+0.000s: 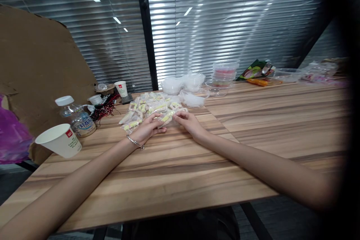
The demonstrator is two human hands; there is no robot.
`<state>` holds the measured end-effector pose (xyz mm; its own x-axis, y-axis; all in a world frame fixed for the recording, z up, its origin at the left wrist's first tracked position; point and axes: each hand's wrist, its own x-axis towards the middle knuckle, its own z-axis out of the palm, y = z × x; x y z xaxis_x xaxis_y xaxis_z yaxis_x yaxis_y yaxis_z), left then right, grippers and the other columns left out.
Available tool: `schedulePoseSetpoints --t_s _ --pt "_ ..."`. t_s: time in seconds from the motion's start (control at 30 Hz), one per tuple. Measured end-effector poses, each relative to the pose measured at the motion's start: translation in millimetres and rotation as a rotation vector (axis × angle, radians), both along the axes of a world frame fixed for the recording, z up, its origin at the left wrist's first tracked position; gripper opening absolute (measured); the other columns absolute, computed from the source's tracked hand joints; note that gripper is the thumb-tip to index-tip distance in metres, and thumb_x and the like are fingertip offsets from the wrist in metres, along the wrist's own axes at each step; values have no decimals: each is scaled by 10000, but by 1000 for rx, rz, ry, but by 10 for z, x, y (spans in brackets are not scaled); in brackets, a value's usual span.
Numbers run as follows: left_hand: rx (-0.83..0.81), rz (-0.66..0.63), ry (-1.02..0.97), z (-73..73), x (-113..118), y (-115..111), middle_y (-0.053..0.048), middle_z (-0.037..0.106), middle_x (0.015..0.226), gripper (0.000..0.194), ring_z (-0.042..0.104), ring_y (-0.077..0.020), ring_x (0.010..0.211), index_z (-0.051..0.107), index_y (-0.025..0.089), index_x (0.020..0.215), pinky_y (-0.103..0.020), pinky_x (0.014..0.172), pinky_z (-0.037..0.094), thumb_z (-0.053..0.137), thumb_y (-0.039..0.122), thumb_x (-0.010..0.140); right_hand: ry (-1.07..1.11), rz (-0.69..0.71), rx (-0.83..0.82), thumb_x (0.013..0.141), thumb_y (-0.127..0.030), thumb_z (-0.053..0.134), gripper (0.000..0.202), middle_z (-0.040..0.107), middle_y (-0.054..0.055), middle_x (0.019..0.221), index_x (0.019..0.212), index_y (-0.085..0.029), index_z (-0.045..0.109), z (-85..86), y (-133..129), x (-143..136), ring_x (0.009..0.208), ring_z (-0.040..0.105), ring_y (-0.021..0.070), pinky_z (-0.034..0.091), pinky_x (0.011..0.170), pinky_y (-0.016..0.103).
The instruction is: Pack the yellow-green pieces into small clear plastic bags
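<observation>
A small clear packet (pixel 168 117) with yellow and pale contents is held between my two hands, just above the wooden table (pixel 180 172). My left hand (pixel 147 127), with a silver bracelet at the wrist, has its fingers closed on the packet's left end. At the other end, the thumb and fingers of my right hand (pixel 188 122) pinch it. Right behind my hands lies a pile of similar packets (pixel 152 102), partly hidden by my fingers.
Clear plastic bowls (pixel 194 97) and stacked round containers (pixel 223 73) stand behind the pile. On the left are a paper cup (pixel 60 140), a bottle (pixel 81 122), red-black wires (pixel 105 110) and another cup (pixel 121 89). A green bag (pixel 254 70) lies at the back right.
</observation>
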<state>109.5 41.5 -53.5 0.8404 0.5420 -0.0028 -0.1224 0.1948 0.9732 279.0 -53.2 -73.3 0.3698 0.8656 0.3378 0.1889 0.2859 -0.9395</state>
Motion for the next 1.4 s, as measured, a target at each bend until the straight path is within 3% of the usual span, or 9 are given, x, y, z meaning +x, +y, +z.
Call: schedulePoseSetpoints --t_s 0.23,0.63,1.4 --pt "10 -4 -4 3 0 -1 -9 576 872 342 629 -111 748 514 187 1057 -316 835 522 679 196 757 -23 -1 -41 774 -435 610 266 603 22 741 752 -171 639 10 -19 1 682 491 154 376 660 280" --pt "27 -1 7 -2 4 -5 -19 580 896 333 628 -106 738 513 179 1051 -302 820 525 675 199 761 -33 -34 12 772 -399 610 216 594 15 771 764 -183 614 -21 14 2 742 505 158 384 724 285" --pt "69 1 43 -3 4 3 -40 606 871 326 657 -142 752 462 176 1087 -309 810 527 628 222 810 42 -69 16 767 -339 597 166 535 -3 767 809 -179 579 -12 -11 -24 700 443 131 333 647 259"
